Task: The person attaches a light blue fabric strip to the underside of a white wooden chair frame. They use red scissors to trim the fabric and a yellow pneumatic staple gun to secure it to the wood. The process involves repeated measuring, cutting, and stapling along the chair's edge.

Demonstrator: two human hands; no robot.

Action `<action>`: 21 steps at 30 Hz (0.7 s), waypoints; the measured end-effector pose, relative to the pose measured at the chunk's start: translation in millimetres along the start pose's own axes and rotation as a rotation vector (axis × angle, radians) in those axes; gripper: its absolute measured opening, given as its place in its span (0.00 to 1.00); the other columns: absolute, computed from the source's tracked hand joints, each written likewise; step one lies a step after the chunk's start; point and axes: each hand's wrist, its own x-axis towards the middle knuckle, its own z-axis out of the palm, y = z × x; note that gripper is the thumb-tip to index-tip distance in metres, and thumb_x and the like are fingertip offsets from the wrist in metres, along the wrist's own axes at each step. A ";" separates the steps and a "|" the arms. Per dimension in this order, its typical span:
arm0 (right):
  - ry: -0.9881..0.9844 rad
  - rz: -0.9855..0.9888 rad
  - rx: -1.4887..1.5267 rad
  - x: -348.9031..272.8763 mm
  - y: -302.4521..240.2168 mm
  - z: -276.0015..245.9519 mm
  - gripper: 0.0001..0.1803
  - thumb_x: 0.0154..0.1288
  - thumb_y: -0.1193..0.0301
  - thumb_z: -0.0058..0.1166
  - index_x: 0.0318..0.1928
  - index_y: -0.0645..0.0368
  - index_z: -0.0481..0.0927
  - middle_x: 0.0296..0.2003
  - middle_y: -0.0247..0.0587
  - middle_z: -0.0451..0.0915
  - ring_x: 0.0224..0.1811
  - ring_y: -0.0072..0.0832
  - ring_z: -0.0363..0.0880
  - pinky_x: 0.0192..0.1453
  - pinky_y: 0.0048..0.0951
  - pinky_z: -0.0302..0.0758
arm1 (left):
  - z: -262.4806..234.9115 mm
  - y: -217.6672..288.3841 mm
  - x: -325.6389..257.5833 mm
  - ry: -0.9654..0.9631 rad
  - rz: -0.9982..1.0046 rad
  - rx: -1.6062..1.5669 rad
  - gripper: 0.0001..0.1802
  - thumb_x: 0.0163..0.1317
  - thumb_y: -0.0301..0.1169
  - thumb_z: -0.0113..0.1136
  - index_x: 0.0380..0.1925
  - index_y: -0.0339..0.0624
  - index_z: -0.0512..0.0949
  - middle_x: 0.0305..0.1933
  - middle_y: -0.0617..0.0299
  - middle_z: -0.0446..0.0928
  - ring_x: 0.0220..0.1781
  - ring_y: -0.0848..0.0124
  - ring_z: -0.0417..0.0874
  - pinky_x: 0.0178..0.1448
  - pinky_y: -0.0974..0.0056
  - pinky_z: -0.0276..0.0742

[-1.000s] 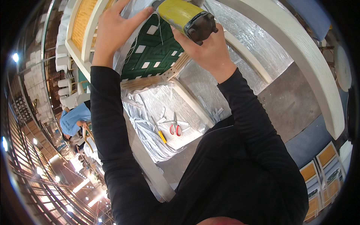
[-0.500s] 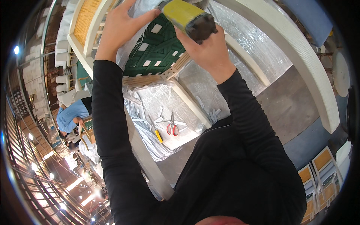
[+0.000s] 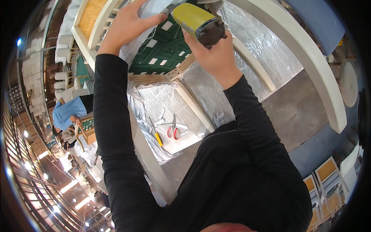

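Near the upper edge, my right hand [image 3: 217, 58] is wrapped round a yellow staple gun [image 3: 192, 17] with a dark end cap. Its nose points left, toward my left thumb. My left hand [image 3: 125, 25] lies on a pale fabric [image 3: 152, 8], thumb stretched out and apart; the fingertips run out of view. Beneath both hands is a wooden furniture frame [image 3: 174, 74] with woven green webbing [image 3: 162, 50]. A loose pale strand hangs over the webbing by my left thumb.
Below the frame, red-handled scissors [image 3: 173, 132], a yellow-handled screwdriver [image 3: 158, 138] and pale strips [image 3: 152, 145] lie on a plastic-covered surface. A curved whitish rail [image 3: 313, 50] arches at right. A co-worker in blue [image 3: 69, 112] bends at far left. Chair frames [image 3: 328, 181] stand lower right.
The view has shifted slightly, with the scissors and screwdriver appearing a little farther left. Both hands keep nearly the same pose, and the staple gun stays in my right hand.
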 end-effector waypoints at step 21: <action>-0.102 0.364 0.255 -11.7 -40.6 11.5 0.14 0.58 0.72 0.73 0.43 0.63 0.87 0.34 0.46 0.91 0.36 0.43 0.91 0.42 0.34 0.85 | -13.2 -31.6 -28.6 -0.171 0.024 -0.149 0.58 0.62 0.52 0.72 0.87 0.47 0.53 0.86 0.39 0.61 0.86 0.48 0.64 0.86 0.55 0.58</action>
